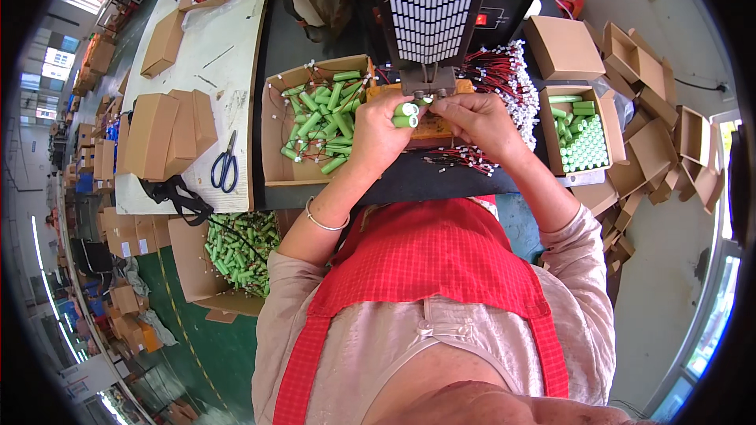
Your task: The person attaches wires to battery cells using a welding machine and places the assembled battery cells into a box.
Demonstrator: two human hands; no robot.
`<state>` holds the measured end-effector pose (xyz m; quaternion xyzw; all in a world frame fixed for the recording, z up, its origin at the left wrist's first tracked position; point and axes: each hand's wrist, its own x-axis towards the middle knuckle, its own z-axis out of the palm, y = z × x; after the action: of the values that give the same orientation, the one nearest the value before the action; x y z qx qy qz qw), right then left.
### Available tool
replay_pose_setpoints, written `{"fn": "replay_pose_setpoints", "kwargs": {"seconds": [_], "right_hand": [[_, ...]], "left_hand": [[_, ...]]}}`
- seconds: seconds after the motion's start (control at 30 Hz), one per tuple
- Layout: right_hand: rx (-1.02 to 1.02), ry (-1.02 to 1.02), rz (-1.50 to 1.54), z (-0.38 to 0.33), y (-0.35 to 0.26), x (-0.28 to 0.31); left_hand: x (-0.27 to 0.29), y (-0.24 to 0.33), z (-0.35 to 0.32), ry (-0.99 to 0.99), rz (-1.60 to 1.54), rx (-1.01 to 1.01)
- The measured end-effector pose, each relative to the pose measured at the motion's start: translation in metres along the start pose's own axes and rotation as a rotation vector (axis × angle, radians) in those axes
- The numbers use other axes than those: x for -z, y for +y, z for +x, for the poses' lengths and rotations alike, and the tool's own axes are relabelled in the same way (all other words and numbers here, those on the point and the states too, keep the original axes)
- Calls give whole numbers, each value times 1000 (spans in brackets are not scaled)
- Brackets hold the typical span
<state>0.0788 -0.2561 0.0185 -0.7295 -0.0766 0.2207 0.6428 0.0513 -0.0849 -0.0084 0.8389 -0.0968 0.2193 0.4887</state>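
Observation:
My left hand (378, 132) is closed around green battery cells (405, 116), with two pale ends pointing toward me. It holds them just under the head of a black spot welder (429, 81). On the other side of the welder's tips, my right hand (484, 122) has thumb and fingers pinched together; what they grip is too small to make out. Beneath both hands is an orange-brown work block (431, 132). Left of my left hand, a cardboard box (276, 169) holds green cells with wires. Beyond my right hand lies a heap of red-and-black leads with white connectors (516, 94).
A cardboard tray (555, 159) of green cells stands at the right, near a closed carton (563, 47). Blue-handled scissors (224, 169) lie on the white table at left. Lower left is a large box of wired cells (240, 256). Empty cartons (650, 138) pile up far right.

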Motion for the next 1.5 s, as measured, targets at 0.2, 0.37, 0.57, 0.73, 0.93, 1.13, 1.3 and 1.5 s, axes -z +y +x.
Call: {"fn": "replay_pose_setpoints", "kwargs": {"seconds": [0.2,0.37,0.57,0.73,0.93,1.13,1.3,1.5], "right_hand": [[186,48,-129,-12,0,11],[426,387,-753,-2,12,85],[296,330,-1110,8,31,106],[171,357,-863,1,18,115],[247,339,-318,-24,2,105],[175,-68,-11,-54,11,63],[27,-320,114,-61,17,35],[-99,-280,451,-60,30,10]], "left_hand": [[29,7,-2,-60,-100,362],[87,-13,-10,34,-435,597],[101,-20,-27,-73,-636,673],[96,-9,-22,-205,-494,688],[83,4,-16,-236,-755,808],[38,22,-22,-281,-1034,800],[11,31,-22,-284,-1111,767],[1,25,-31,-265,-1102,765]]}}
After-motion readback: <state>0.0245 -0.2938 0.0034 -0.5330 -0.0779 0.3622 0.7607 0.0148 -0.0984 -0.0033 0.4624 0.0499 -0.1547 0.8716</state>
